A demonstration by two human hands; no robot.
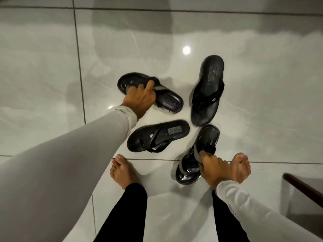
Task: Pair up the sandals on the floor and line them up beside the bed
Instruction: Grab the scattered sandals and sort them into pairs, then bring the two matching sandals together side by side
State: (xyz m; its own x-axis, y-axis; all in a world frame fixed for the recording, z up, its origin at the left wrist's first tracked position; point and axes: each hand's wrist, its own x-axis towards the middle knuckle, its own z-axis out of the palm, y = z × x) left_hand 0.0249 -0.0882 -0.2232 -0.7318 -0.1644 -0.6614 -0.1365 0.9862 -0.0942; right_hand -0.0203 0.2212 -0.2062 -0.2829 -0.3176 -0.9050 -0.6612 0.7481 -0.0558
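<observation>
Several black sandals lie scattered on the white tiled floor. My left hand [139,100] grips the grey strap of a glossy sandal [167,100] at the upper left of the group. My right hand [212,167] holds the grey strap of a matching glossy sandal [207,137] at the lower right, by my right foot. Two matte black sandals lie free: one [208,91] points away at the upper right, the other [157,135] lies crosswise in the middle.
My bare feet [122,172] stand on the tiles just below the sandals. A dark wooden edge [304,187], perhaps furniture, juts in at the right. Glossy floor [52,67] stretches to the left and beyond the sandals.
</observation>
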